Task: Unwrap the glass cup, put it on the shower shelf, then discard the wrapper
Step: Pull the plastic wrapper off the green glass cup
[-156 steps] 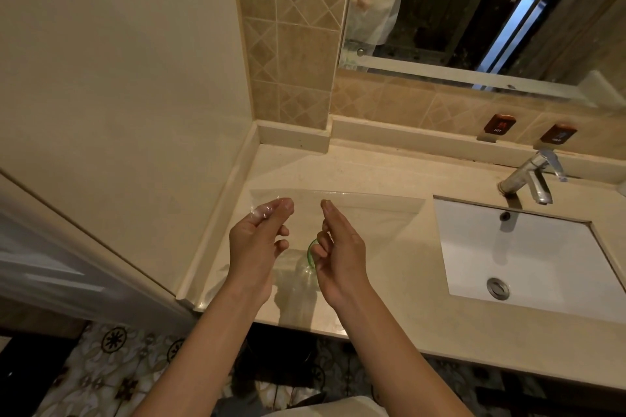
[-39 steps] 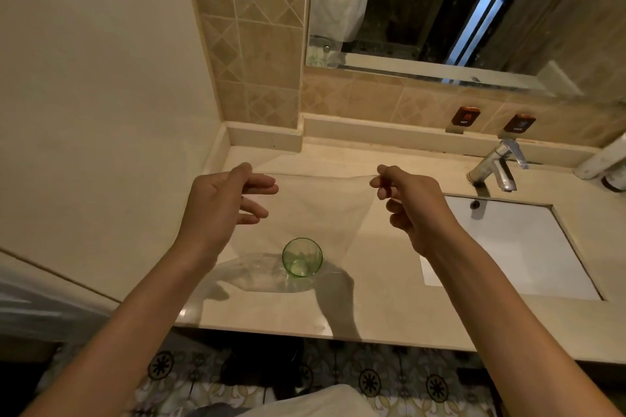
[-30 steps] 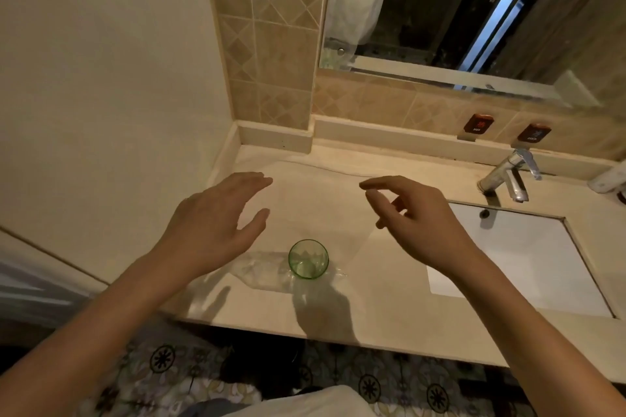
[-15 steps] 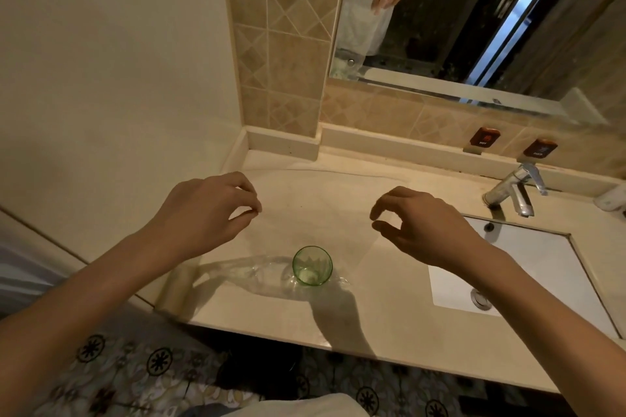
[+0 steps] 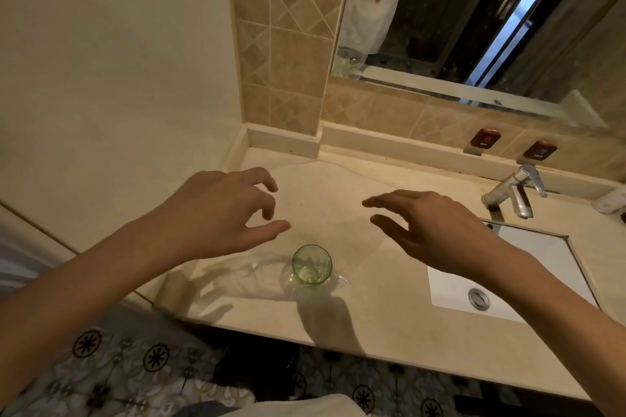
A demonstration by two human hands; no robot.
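Both grips, left hand (image 5: 216, 210) and right hand (image 5: 430, 227), now spread empty, wrapper (image 5: 325, 200) dropped behind cup (image 5: 312, 264)

Green glass cup (image 5: 312, 264) upright on clear wrapper (image 5: 325, 200), wrapper spread flat on countertop (image 5: 389, 322)

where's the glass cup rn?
Head view: the green glass cup stands upright on the vanity counter near its front edge, left of the sink basin, on the clear wrapper. Both hands hover above it, not touching.
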